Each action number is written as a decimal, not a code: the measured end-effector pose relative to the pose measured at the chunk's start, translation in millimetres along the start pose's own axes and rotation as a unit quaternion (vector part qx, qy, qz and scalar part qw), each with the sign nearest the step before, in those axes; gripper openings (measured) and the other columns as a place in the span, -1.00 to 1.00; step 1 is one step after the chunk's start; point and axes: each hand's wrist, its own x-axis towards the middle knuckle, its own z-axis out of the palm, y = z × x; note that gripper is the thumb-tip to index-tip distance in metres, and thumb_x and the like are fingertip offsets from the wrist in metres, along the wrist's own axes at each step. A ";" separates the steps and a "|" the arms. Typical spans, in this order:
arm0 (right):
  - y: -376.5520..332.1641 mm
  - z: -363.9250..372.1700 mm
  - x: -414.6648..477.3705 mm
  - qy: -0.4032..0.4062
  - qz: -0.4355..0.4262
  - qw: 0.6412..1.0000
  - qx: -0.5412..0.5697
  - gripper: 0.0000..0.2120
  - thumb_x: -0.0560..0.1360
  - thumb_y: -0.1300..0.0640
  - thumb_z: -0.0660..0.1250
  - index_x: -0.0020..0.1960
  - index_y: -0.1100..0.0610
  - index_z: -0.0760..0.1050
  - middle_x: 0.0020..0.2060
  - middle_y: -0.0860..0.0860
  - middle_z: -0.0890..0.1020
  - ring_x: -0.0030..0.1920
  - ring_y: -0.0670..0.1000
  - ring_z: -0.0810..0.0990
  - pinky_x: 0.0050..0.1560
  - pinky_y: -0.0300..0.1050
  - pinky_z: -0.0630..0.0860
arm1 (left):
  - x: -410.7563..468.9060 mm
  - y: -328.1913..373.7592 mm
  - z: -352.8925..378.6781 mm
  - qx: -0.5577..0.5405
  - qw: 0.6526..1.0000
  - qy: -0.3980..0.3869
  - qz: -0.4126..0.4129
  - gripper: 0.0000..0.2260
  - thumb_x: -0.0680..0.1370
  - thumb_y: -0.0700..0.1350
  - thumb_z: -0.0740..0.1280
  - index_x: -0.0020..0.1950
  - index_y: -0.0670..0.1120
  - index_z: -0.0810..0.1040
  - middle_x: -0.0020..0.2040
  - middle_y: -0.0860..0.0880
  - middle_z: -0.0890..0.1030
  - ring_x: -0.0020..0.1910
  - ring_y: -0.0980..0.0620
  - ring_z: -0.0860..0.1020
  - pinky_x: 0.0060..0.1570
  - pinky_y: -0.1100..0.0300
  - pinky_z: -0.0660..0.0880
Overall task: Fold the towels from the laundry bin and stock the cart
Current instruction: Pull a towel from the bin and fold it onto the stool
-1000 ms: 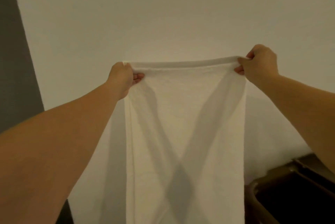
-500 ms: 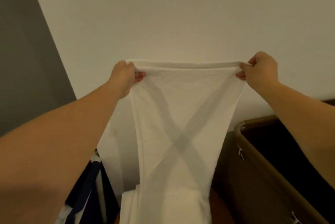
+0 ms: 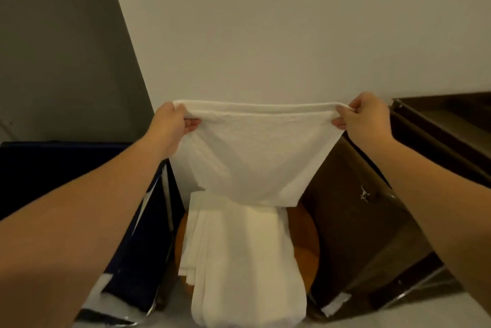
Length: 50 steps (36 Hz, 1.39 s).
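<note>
Here, in the head view, a white towel [image 3: 252,157] is held up in front of a pale wall [image 3: 265,35]. Its top edge is pinched at one corner by the left hand [image 3: 170,125] and at the other by the right hand [image 3: 364,115], fingers curled round the cloth with the thumbs behind. That edge is stretched taut and runs left to right between the hands, roughly level. Both hands are seen equally far out, so neither is the nearer.

From the fingers the cloth hangs downward, narrowing toward its lower end. This end is seen touching the far end of a stack of folded towels [image 3: 239,261], which lies lengthwise on a round wooden stool [image 3: 303,237], directly below the held towel. It is judged that the coming move turns on this: the top edge need only be lowered toward the person for the towel to be laid along the stack.

A dark blue bin [image 3: 53,165] stands just beside the stool under the left arm. Its inside is in shadow, and whether the white patches at its lower edge are cloth cannot be told. A brown cart [image 3: 353,234] stands just beside the stool on the right. Only its outer wall and a dark top shelf are shown, and nothing can be made out on it.
</note>
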 end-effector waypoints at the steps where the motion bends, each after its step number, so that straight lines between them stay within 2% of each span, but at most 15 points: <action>1: 7.5 -0.1 -12.3 -0.006 0.008 1.000 -0.003 -0.84 0.54 0.07 0.34 -0.08 0.12 0.41 -0.25 0.05 0.66 -0.23 -0.07 0.66 -0.13 -0.09 0.61 | -12.7 -8.5 -2.9 0.003 1.000 0.003 -0.007 -0.79 0.68 -0.21 0.02 0.27 -0.22 0.32 0.10 -0.19 0.50 -0.09 -0.03 0.59 0.04 0.12 0.56; 4: 29.8 1.5 -46.9 -0.019 0.026 0.999 -0.023 -0.86 0.54 0.05 0.34 -0.05 0.11 0.43 -0.23 -0.01 0.64 -0.21 -0.11 0.64 -0.17 -0.17 0.57 | -45.3 -34.7 -12.3 -0.009 0.999 0.017 -0.045 -0.77 0.68 -0.22 0.05 0.32 -0.22 0.31 0.04 -0.13 0.51 -0.10 -0.03 0.59 0.01 0.12 0.55; 7: 57.0 3.9 -81.5 -0.041 0.050 0.997 -0.037 -0.87 0.53 0.06 0.35 -0.09 0.05 0.41 -0.24 -0.04 0.62 -0.18 -0.10 0.63 -0.11 -0.15 0.57 | -77.7 -60.8 -20.0 -0.030 0.996 0.018 -0.078 -0.79 0.64 -0.28 0.09 0.27 -0.19 0.34 0.00 -0.10 0.52 -0.09 -0.06 0.58 -0.04 0.15 0.54; 12: 110.6 6.9 -136.3 -0.080 0.067 0.991 -0.088 -0.85 0.53 0.07 0.35 -0.13 0.07 0.40 -0.25 0.00 0.58 -0.20 -0.06 0.60 -0.25 -0.25 0.46 | -130.0 -110.1 -31.4 -0.057 0.987 0.028 -0.149 -0.86 0.61 -0.33 0.15 0.00 -0.15 0.46 0.01 -0.15 0.48 -0.01 -0.10 0.53 -0.03 0.12 0.52; 17: 160.5 11.9 -171.8 -0.161 0.134 0.971 -0.113 -0.85 0.52 0.07 0.36 -0.14 0.10 0.42 -0.24 0.05 0.60 -0.19 0.04 0.61 -0.12 -0.03 0.60 | -154.5 -166.7 -37.2 0.000 0.969 0.044 -0.243 -0.80 0.56 -0.42 0.12 -0.12 -0.20 0.46 0.08 -0.25 0.47 0.03 -0.17 0.51 -0.04 0.10 0.53; 22: 199.7 26.4 -203.1 -0.227 0.192 0.944 -0.143 -0.86 0.53 0.09 0.36 -0.13 0.11 0.43 -0.22 0.05 0.59 -0.18 0.03 0.61 -0.19 -0.14 0.55 | -170.0 -223.3 -37.3 0.022 0.928 0.090 -0.362 -0.78 0.55 -0.45 0.09 0.05 -0.32 0.50 0.23 -0.29 0.43 0.21 -0.30 0.46 0.12 -0.01 0.48; 25: 220.2 37.6 -222.4 -0.263 0.221 0.924 -0.167 -0.86 0.51 0.14 0.38 -0.15 0.12 0.43 -0.23 0.09 0.58 -0.21 0.04 0.58 -0.27 -0.21 0.47 | -184.0 -259.4 -43.7 0.038 0.901 0.098 -0.420 -0.79 0.55 -0.45 0.11 0.09 -0.36 0.49 0.28 -0.35 0.43 0.14 -0.28 0.48 0.08 0.01 0.48; 27: 234.2 44.5 -235.8 -0.294 0.242 0.906 -0.185 -0.87 0.46 0.21 0.41 -0.15 0.14 0.45 -0.23 0.11 0.57 -0.23 0.04 0.54 -0.27 -0.20 0.46 | -195.6 -279.5 -50.8 0.060 0.890 0.085 -0.444 -0.87 0.55 -0.42 0.17 -0.03 -0.33 0.51 0.16 -0.33 0.45 0.01 -0.21 0.51 0.03 0.03 0.51; 29: 247.8 50.9 -247.5 -0.314 0.281 0.889 -0.181 -0.90 0.42 0.24 0.42 -0.15 0.17 0.49 -0.21 0.13 0.58 -0.19 0.07 0.56 -0.19 -0.13 0.53 | -207.7 -301.4 -59.1 0.086 0.894 0.057 -0.436 -0.90 0.54 -0.37 0.24 -0.14 -0.26 0.51 0.06 -0.28 0.49 -0.07 -0.12 0.52 0.08 0.01 0.53; 31: 263.2 57.9 -256.0 -0.313 0.331 0.880 -0.135 -0.91 0.43 0.22 0.41 -0.13 0.23 0.52 -0.17 0.19 0.59 -0.12 0.13 0.60 -0.06 0.00 0.61 | -220.3 -317.9 -63.7 0.114 0.901 0.005 -0.419 -0.94 0.54 -0.32 0.29 -0.11 -0.21 0.53 0.03 -0.22 0.54 -0.06 -0.08 0.55 0.10 -0.02 0.53; 33: 275.4 64.0 -261.5 -0.303 0.379 0.869 -0.099 -0.82 0.46 0.17 0.41 -0.08 0.30 0.54 -0.13 0.23 0.60 -0.09 0.16 0.62 -0.05 0.01 0.63 | -228.8 -331.7 -65.3 0.129 0.896 -0.031 -0.425 -0.95 0.52 -0.32 0.33 -0.04 -0.23 0.57 0.05 -0.23 0.57 0.03 -0.13 0.56 0.04 0.03 0.55; 38: 299.3 78.0 -267.9 -0.359 0.372 0.840 -0.162 -0.78 0.40 0.25 0.47 -0.28 0.23 0.43 -0.32 0.14 0.54 -0.26 0.09 0.59 -0.07 0.06 0.63 | -232.1 -349.8 -64.7 0.215 0.866 -0.087 -0.443 -0.84 0.43 -0.44 0.32 -0.19 -0.22 0.61 -0.12 -0.20 0.59 -0.10 -0.13 0.56 -0.13 0.12 0.52; 43: 302.4 106.5 -238.7 -0.451 0.345 0.786 -0.245 -0.87 0.40 0.19 0.47 -0.16 0.19 0.53 -0.21 0.08 0.60 -0.17 0.02 0.60 -0.06 -0.13 0.59 | -198.5 -365.3 -61.2 0.283 0.847 -0.117 -0.434 -0.83 0.42 -0.40 0.33 -0.11 -0.18 0.62 -0.11 -0.18 0.61 -0.13 -0.09 0.58 -0.13 0.11 0.56; 46: 306.6 129.7 -209.1 -0.441 0.343 0.791 -0.250 -0.88 0.43 0.15 0.45 -0.12 0.15 0.52 -0.16 0.08 0.59 -0.12 0.03 0.58 0.02 -0.10 0.55 | -164.6 -373.3 -52.9 0.302 0.848 -0.133 -0.415 -0.85 0.48 -0.34 0.31 -0.09 -0.12 0.59 -0.11 -0.13 0.60 -0.13 -0.04 0.55 -0.19 0.21 0.49; 50: 312.6 172.3 -157.2 -0.394 0.361 0.814 -0.226 -0.90 0.49 0.13 0.39 -0.10 0.16 0.52 -0.11 0.12 0.59 -0.10 0.08 0.57 -0.01 -0.07 0.53 | -95.7 -396.0 -39.5 0.291 0.860 -0.120 -0.402 -0.88 0.52 -0.30 0.29 -0.07 -0.12 0.57 -0.06 -0.17 0.63 -0.02 -0.14 0.60 0.08 0.05 0.55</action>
